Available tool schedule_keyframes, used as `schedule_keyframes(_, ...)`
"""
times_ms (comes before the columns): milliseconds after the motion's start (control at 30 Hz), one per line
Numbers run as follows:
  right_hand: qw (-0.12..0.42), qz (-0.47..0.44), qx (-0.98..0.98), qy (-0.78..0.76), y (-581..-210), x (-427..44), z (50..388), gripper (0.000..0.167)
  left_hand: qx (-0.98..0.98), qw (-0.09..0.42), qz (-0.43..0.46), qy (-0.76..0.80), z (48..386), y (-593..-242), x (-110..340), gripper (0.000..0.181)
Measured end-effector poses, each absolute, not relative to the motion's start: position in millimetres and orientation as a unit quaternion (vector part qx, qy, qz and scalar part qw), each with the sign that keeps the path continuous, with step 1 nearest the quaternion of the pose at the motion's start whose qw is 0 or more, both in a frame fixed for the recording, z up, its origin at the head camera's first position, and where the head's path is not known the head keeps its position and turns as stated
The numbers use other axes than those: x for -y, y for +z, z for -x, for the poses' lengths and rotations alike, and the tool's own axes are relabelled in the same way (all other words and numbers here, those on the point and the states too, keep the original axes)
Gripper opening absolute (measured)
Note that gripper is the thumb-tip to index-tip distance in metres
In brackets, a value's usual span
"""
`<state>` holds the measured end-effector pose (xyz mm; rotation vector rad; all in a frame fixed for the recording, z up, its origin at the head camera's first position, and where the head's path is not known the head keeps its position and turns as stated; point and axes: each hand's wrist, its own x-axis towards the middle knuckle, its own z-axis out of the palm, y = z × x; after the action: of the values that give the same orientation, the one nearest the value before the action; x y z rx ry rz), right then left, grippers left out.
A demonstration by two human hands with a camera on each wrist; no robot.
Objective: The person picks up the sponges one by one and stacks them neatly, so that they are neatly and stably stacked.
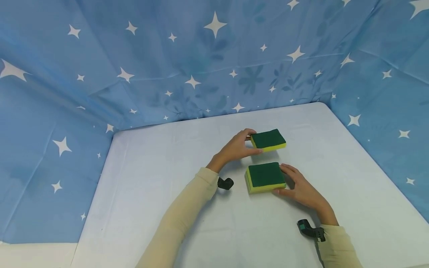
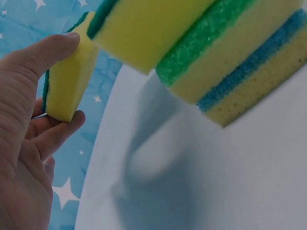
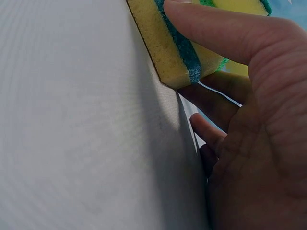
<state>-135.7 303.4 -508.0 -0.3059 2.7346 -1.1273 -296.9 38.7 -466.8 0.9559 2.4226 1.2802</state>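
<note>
My left hand [image 1: 236, 147] pinches a yellow sponge with a dark green scouring side [image 1: 268, 139] between thumb and fingers. That sponge is raised off the table, green side up, beyond a stack of three sponges [image 1: 266, 175]. The top one in the stack is yellow with dark green; below it the left wrist view shows a bright green-topped sponge [image 2: 206, 43] and a blue-topped one [image 2: 254, 67]. From the right side my right hand [image 1: 303, 190] grips the stack, its thumb at the near corner and its fingers at the far side. The stack stands on the table.
A white table [image 1: 161, 167] with a rounded far corner spreads under both hands. Blue cloth with white stars [image 1: 187, 56] hangs behind it and at the sides. Small black devices [image 1: 225, 183] are worn at both wrists.
</note>
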Motion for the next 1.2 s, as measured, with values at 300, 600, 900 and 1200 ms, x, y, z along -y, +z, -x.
schedule_keyframes(300, 0.083, 0.1, -0.917, -0.377, -509.4, -304.3, 134.2, 0.097, -0.823, 0.114, -0.343, 0.439, 285.4, -458.5, -38.0, 0.083)
schedule_keyframes(600, 0.085, 0.098, -0.918, -0.375, -510.7, -303.9, 134.4, 0.096, -0.817, 0.109, -0.347, 0.446, 274.8, -454.2, -31.4, 0.083)
schedule_keyframes(900, 0.091, 0.096, -0.918, -0.374, -509.0, -302.6, 135.6, 0.097, -0.813, 0.102, -0.368, 0.44, 266.5, -448.7, -23.4, 0.078)
schedule_keyframes(1200, 0.095, 0.1, -0.916, -0.376, -506.6, -302.3, 136.9, 0.098, -0.815, 0.092, -0.382, 0.426, 256.0, -445.4, -21.7, 0.075)
